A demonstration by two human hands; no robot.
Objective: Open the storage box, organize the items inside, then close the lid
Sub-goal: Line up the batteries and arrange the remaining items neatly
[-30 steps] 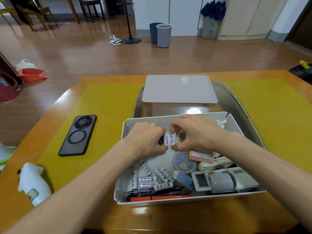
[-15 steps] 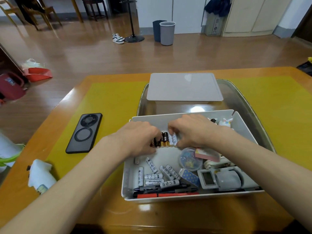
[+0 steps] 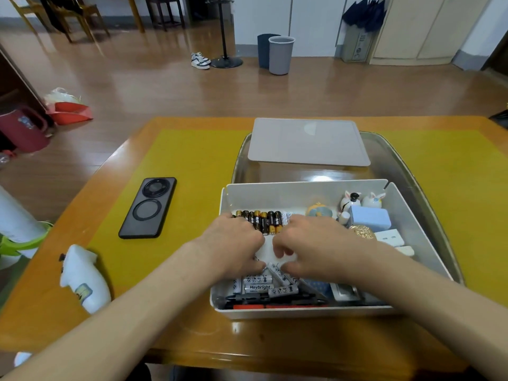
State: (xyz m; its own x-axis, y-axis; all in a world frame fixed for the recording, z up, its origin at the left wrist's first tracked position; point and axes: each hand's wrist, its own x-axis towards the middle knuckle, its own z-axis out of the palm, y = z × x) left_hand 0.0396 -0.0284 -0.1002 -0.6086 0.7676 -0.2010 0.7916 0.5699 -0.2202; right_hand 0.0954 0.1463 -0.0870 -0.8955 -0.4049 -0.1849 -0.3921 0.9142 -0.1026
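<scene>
Batteries are the business of this moment: a white battery lies just below centre of the frame, right between the fingertips of the left hand and the right hand, its long axis running diagonally from upper left to lower right. Both hands sit side by side, fingers curled down toward it; whether either already pinches it I cannot tell, and neither is clearly nearer. More loose white batteries lie jumbled toward the lower edge, some printed with lettering, beside dark and red pens. Above the hands, a neat row of black-and-gold batteries stands side by side against the far wall of the storage box, a matte white plastic tub sitting open at centre right. Its flat grey lid rests beyond, toward the upper middle. Smooth little cylinders like these probably roll easily.
</scene>
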